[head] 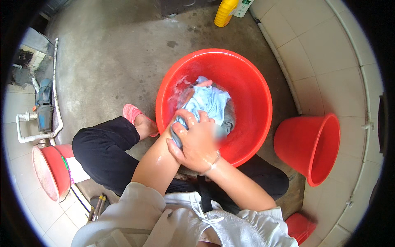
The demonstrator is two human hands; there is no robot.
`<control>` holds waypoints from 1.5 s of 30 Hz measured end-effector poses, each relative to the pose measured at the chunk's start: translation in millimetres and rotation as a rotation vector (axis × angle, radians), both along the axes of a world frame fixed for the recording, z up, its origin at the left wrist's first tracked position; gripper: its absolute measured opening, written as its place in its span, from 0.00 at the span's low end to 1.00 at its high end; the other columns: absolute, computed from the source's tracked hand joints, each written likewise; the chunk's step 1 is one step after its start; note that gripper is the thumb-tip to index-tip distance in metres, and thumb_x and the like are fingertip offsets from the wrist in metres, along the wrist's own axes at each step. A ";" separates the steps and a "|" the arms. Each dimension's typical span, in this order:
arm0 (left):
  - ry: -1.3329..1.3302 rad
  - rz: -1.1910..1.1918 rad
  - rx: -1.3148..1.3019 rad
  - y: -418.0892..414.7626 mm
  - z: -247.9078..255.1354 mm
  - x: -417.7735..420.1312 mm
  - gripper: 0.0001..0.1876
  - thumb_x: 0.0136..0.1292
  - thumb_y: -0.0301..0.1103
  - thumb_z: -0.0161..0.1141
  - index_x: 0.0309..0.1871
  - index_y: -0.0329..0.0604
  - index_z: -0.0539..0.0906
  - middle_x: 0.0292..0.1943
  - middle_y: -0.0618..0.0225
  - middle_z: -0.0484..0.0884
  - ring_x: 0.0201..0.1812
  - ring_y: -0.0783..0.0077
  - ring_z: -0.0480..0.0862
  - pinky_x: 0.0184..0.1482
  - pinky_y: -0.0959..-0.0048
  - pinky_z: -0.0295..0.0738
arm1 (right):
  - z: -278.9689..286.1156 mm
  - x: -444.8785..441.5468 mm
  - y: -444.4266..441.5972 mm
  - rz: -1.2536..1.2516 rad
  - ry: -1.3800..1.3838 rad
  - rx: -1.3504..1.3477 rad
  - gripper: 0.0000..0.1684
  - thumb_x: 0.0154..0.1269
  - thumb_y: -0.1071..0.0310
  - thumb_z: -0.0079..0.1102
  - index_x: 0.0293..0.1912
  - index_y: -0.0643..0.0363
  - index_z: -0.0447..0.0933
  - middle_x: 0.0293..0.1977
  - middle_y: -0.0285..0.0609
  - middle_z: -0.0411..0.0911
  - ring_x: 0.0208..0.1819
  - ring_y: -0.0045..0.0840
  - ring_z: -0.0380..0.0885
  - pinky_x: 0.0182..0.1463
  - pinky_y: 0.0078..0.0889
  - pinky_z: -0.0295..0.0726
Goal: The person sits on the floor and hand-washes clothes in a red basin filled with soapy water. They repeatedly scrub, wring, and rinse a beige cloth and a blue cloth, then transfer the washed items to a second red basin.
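A large red plastic basin (251, 77) stands before me, with wet cloth and some water in it. My left arm reaches down into it, and the light blue cloth (208, 100) lies over that forearm and most of the hand. Only fingers of my left hand (205, 83) show past its far edge, so its grip is hidden. My right hand (196, 139), wet and wearing a thin bracelet, grips the cloth's near end against my left forearm. A darker grey cloth (229, 115) lies beneath, at the basin's bottom. Part of the picture over my right hand is blurred.
A red bucket (293, 142) lies tipped on its side at right. Yellow (226, 14) and white (243, 7) bottles stand at the far wall. Leftward are a blue pump (44, 92) with white pipes (55, 83) and another red bucket (63, 151). My legs flank the basin.
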State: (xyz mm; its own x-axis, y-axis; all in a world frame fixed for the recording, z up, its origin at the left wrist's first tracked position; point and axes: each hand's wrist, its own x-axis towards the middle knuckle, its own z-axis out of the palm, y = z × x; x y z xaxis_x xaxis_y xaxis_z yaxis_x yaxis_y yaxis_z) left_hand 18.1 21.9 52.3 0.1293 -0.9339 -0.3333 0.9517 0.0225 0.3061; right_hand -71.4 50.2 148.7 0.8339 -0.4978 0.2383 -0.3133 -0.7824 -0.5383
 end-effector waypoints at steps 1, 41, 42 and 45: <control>0.050 -0.014 -0.002 -8.7 -17.5 -13.9 0.19 0.60 0.47 0.52 0.49 0.45 0.74 0.43 0.60 0.78 0.43 0.64 0.79 0.46 0.65 0.75 | -41.3 -6.2 -13.1 -0.141 -0.041 -0.140 0.13 0.43 0.63 0.59 0.31 0.57 0.75 0.39 0.48 0.72 0.42 0.43 0.69 0.41 0.43 0.69; 0.197 -0.156 -0.218 -3.2 -29.5 -4.5 0.12 0.60 0.42 0.47 0.28 0.44 0.73 0.28 0.66 0.78 0.28 0.70 0.78 0.36 0.70 0.76 | -31.1 2.4 7.4 -0.177 -0.288 0.022 0.08 0.42 0.68 0.59 0.25 0.59 0.72 0.29 0.46 0.70 0.35 0.42 0.67 0.38 0.43 0.65; 0.094 -0.118 -0.109 -5.3 -36.7 -10.1 0.10 0.58 0.39 0.49 0.32 0.42 0.74 0.29 0.65 0.78 0.29 0.70 0.78 0.37 0.70 0.76 | -47.1 -3.2 -4.7 -0.291 -0.332 0.007 0.07 0.43 0.68 0.58 0.24 0.59 0.72 0.28 0.47 0.70 0.34 0.43 0.67 0.38 0.43 0.65; -0.098 -0.095 0.198 -6.9 -13.7 -18.3 0.14 0.53 0.27 0.53 0.44 0.37 0.75 0.34 0.64 0.80 0.35 0.71 0.80 0.40 0.73 0.76 | -85.3 -39.1 -61.7 -0.618 -0.131 -0.013 0.06 0.50 0.67 0.53 0.27 0.59 0.71 0.28 0.50 0.72 0.36 0.45 0.69 0.38 0.46 0.67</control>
